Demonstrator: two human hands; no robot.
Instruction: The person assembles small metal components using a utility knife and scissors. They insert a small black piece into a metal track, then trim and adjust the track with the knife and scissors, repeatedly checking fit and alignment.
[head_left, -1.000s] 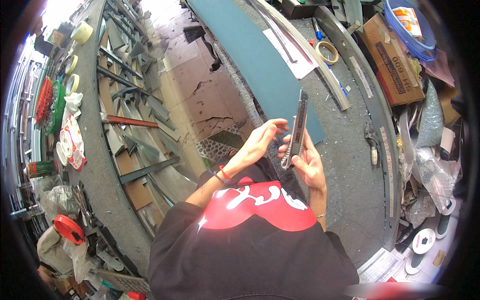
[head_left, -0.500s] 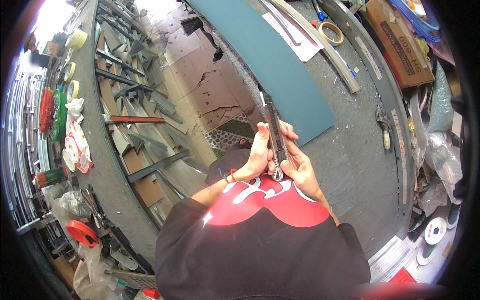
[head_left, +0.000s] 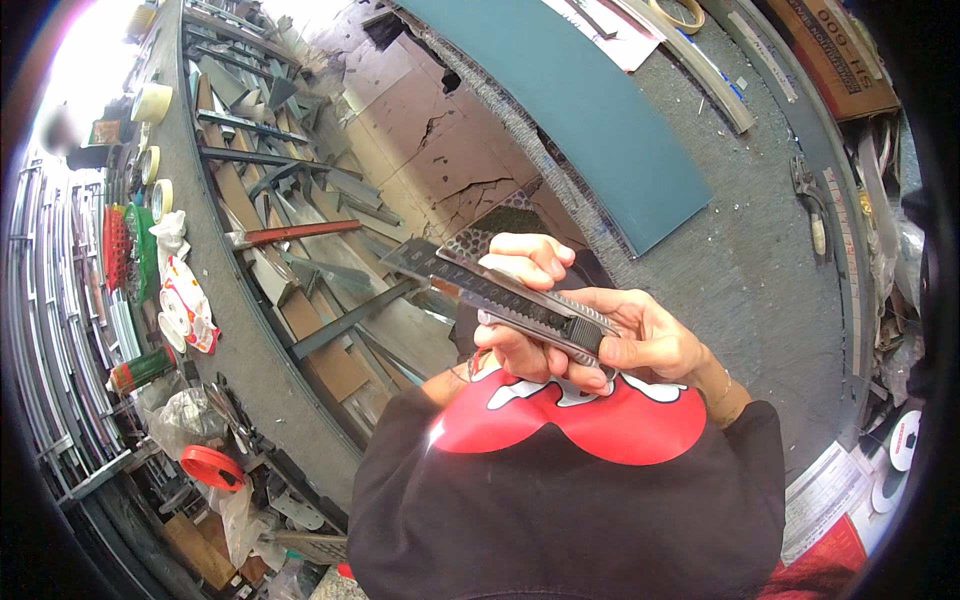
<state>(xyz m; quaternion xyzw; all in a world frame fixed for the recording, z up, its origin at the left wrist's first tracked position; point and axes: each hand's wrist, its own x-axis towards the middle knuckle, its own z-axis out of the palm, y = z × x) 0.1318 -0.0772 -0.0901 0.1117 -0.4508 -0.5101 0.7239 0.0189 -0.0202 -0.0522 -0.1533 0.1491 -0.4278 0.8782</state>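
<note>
A grey metal snap-off utility knife [head_left: 500, 298] lies slantwise before my chest, with its dark blade [head_left: 415, 260] out toward the upper left. My right hand [head_left: 655, 338] is closed on the rear end, the thumb pressed by the black slider [head_left: 583, 333]. Fingers of my left hand [head_left: 514, 352] show on both sides of the handle and wrap round it from beneath. The palm of that hand is hidden by the knife.
A long blue-green panel [head_left: 610, 150] lies on the grey workbench [head_left: 720, 300] to the right. Pliers [head_left: 810, 200] and a tape roll [head_left: 680, 12] rest beyond. Left, a rack [head_left: 330, 330] holds offcuts beside a ledge with tape rolls [head_left: 152, 103] and a red-handled tool [head_left: 300, 232].
The knife has swung from nearly upright to slanting up and left, and its blade now shows broadside. Both hands have turned with it. The view has shifted, so the bench sits farther right.
</note>
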